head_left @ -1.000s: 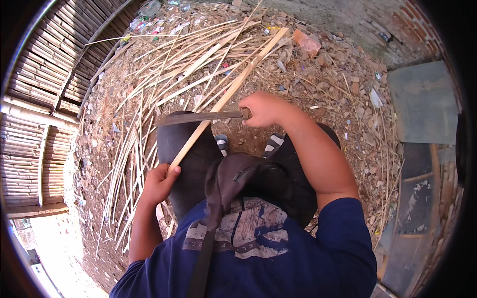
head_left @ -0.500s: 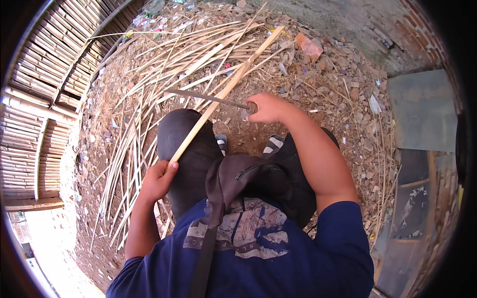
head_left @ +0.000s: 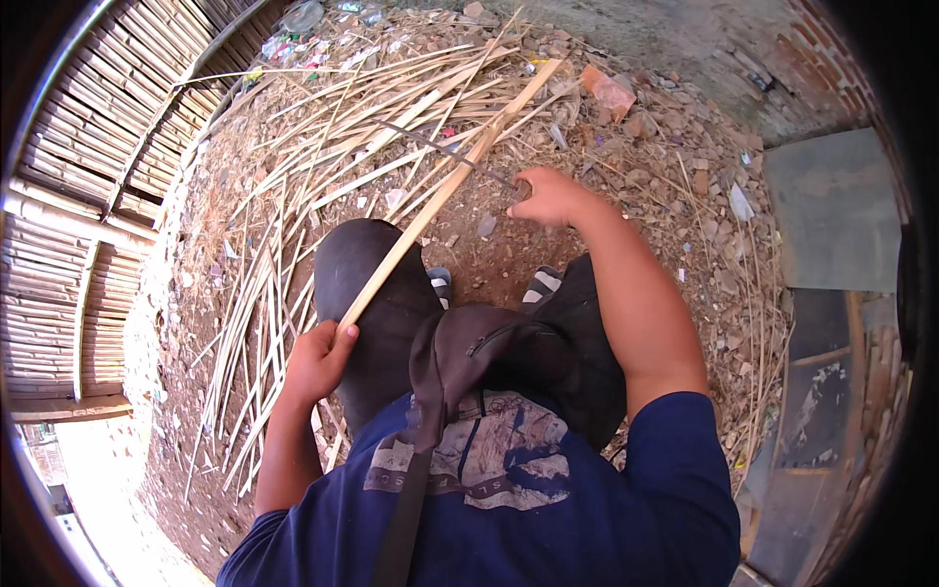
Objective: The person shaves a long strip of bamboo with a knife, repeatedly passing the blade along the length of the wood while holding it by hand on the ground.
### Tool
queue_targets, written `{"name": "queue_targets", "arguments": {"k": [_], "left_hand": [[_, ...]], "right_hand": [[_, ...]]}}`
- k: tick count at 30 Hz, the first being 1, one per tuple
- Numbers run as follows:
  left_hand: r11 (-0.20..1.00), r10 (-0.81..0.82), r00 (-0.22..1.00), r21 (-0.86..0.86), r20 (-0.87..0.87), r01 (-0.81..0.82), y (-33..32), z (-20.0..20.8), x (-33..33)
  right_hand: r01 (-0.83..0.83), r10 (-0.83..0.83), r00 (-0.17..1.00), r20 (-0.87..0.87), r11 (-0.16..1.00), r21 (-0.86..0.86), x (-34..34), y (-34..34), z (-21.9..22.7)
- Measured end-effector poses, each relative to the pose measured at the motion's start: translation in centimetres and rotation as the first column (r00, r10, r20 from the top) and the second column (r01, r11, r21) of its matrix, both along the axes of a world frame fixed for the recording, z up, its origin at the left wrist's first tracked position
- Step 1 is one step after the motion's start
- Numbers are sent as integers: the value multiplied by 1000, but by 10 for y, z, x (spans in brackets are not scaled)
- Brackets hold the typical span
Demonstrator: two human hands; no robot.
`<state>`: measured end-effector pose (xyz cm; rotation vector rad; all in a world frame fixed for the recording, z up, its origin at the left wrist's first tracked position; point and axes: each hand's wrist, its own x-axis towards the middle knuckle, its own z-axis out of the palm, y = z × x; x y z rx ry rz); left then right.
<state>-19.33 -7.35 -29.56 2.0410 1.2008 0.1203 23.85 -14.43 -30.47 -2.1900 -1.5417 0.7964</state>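
A long pale bamboo strip point(head_left: 423, 217) slants across my left thigh, its far end over the littered ground. My left hand point(head_left: 320, 360) is closed round its near end, thumb on top. In my right hand point(head_left: 550, 199) is the handle of a long, narrow-bladed knife point(head_left: 440, 149). The blade points to the far left and crosses the strip at about its middle; whether it touches the strip I cannot tell. The fingers of my right hand are wrapped round the handle and hide most of it.
Many loose bamboo strips point(head_left: 256, 338) lie on the ground to the left and ahead. Broken brick and stone chips cover the ground, with a larger orange brick piece point(head_left: 608, 94) ahead. A bamboo slat wall point(head_left: 83, 147) stands left, a grey panel point(head_left: 831, 210) right.
My right hand has moved the knife away from me along the strip, and the blade has turned to look thinner. My left hand stays on the strip's near end.
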Motion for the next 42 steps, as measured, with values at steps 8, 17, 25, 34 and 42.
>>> {"name": "queue_targets", "arguments": {"k": [8, 17, 25, 34, 42], "left_hand": [[999, 2, 1000, 32, 20, -3, 0, -5, -6], [994, -42, 998, 98, -38, 46, -1, -2, -4], [999, -30, 999, 45, -15, 30, 1, -1, -4], [995, -20, 999, 94, -37, 23, -1, -1, -4], [995, -35, 999, 92, -27, 37, -2, 6, -1]], "right_hand": [[-381, 380, 922, 72, 925, -8, -53, 13, 3], [131, -132, 990, 48, 991, 39, 17, -2, -17], [-127, 125, 986, 111, 992, 20, -31, 4, -2], [-79, 76, 996, 48, 995, 67, -19, 9, -12], [110, -115, 992, 55, 990, 89, 5, 5, -25]]}}
